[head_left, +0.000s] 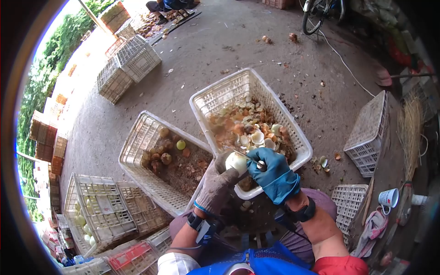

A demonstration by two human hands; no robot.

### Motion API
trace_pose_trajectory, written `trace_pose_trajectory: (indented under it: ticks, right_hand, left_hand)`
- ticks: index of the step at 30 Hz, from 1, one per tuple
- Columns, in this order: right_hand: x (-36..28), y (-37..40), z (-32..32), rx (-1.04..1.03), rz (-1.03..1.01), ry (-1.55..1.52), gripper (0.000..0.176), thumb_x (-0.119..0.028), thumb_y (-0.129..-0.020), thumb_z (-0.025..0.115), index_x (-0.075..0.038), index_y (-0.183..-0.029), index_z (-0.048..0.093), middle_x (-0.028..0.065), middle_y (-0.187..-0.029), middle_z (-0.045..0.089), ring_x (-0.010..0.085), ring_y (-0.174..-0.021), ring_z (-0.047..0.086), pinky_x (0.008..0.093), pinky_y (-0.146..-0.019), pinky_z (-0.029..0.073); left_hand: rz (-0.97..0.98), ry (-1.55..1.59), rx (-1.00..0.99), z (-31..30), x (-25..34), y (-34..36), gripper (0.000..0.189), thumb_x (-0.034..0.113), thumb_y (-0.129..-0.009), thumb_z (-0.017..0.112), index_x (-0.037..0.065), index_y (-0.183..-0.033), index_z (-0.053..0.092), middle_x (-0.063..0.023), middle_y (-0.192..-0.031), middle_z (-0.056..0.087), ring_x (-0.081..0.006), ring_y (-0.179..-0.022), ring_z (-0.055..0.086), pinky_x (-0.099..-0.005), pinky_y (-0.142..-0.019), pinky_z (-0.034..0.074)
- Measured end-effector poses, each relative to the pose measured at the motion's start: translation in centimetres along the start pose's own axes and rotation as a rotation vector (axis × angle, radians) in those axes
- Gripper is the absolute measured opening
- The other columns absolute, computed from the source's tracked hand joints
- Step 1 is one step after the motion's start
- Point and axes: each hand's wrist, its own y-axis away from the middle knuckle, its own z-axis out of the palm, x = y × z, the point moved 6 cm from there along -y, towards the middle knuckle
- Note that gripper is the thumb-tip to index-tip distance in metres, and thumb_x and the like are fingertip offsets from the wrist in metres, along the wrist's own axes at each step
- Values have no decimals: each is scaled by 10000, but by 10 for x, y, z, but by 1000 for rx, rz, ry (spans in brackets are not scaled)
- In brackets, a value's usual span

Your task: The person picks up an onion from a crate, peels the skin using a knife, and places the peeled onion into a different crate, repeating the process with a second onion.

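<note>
YARD, DAYTIME: Concrete floor (238,50) strewn w/ husk scraps. Stacked white crates (130,62) stand at far left, and a 2nd worker (167,5) sits at the top edge. Nearer you, two big white baskets sit close side by side. The right-hand basket (229,94) holds a heap of peelings (250,128). The left-hand basket (140,137) holds a cluster of brown unpeeled bulbs (160,153) plus a green bulb (181,145). Lower left is a low crate (98,206) w/ pale pieces inside.

Centre frame, over the near rim of the peelings basket, your left hand (217,185), in a grey glove, is closed round a pale bulb (237,162) and cups it from below & behind. Your right hand (275,176), in a blue glove, is clenched on the handle of a thin blade (231,150). The blade lies across the bulb's top, tip pointing away to the left.

To do this cut well, by the look of it:
- Hold the bulb over the basket so parings drop in, not on yr lap.
- Angle the edge shallow, skin-deep only, since the flesh already shows white.
- Turn the bulb w/ the left fingers rather than sawing w/ the right.
- The left thumb can't be made out here; it's best kept behind the edge's path.
- Grip firm, not crushing, as the bulb looks wet & prob. slippery.
</note>
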Motion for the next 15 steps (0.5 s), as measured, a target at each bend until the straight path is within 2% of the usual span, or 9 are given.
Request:
trace_pose_trajectory:
  ticks: [2, 5, 6, 9, 10, 11, 13, 14, 15]
  right_hand:
    - [-1, 1, 2, -14, -5, 34, 180, -53, -911, 704, -2, -1083, 708, 130, -922, 728, 208, -782, 703, 346, -738, 565]
    - [4, 3, 2, 67, -13, 56, 154, -71, -929, 716, -11, -1071, 707, 110, -907, 723, 191, -770, 695, 347, -725, 562]
    - [5, 3, 2, 112, -15, 57, 148, -78, -937, 721, -14, -1069, 707, 103, -905, 723, 186, -768, 693, 348, -722, 561]
    - [13, -8, -13, 36, 189, 57, 243, -174, -941, 754, -17, -1123, 716, 202, -1026, 743, 354, -937, 744, 413, -827, 586]
    - [10, -9, -14, 17, 117, 93, 378, -210, -930, 790, -23, -1249, 712, 210, -1162, 738, 329, -1054, 737, 389, -904, 582]
    - [8, -8, -10, -42, 120, 15, 413, -211, -924, 798, -24, -1279, 700, 211, -1192, 733, 321, -1081, 732, 383, -924, 579]
    - [-1, -4, -3, -160, 131, -143, 486, -212, -913, 815, -27, -1340, 678, 211, -1253, 721, 305, -1134, 722, 371, -965, 572]
    - [-4, -4, 1, -196, 60, -178, 511, -190, -905, 820, -12, -1356, 659, 206, -1288, 713, 291, -1158, 716, 364, -984, 568]
    - [-2, -3, 4, -224, 56, -177, 518, -176, -910, 815, -10, -1372, 649, 195, -1293, 715, 265, -1165, 709, 355, -992, 563]
  left_hand:
    - [12, 40, -8, -3, -6, -2, 613, 84, -880, 744, -23, -1428, 491, -141, -1257, 647, -231, -1121, 685, -400, -1004, 592]
    - [34, -323, 78, -9, -2, -6, 596, 79, -889, 733, -21, -1423, 489, -134, -1256, 648, -215, -1116, 685, -371, -1001, 593]
    - [22, -269, 89, -8, 1, -5, 596, 70, -884, 736, -22, -1420, 490, -132, -1249, 651, -210, -1116, 684, -358, -995, 592]
    - [10, -167, 96, -2, 10, -2, 601, 35, -858, 751, -24, -1403, 504, -125, -1231, 659, -195, -1115, 680, -328, -983, 582]
    - [18, -176, 85, -7, 9, -4, 605, 19, -842, 761, -23, -1393, 515, -121, -1228, 663, -191, -1114, 677, -324, -981, 576]
    - [24, -186, 73, -10, 10, -4, 610, 3, -825, 771, -23, -1384, 525, -116, -1224, 666, -186, -1113, 674, -319, -979, 570]
    - [129, -428, 10, -6, 23, -2, 626, -12, -791, 794, -16, -1366, 549, -107, -1225, 670, -179, -1116, 663, -322, -980, 557]
    - [176, -550, -22, -3, 28, 0, 633, -19, -774, 806, -13, -1358, 561, -102, -1225, 672, -175, -1118, 657, -324, -981, 551]
    - [133, -526, -30, -4, 27, 1, 644, -17, -759, 817, -9, -1353, 568, -97, -1225, 674, -172, -1120, 653, -328, -985, 548]
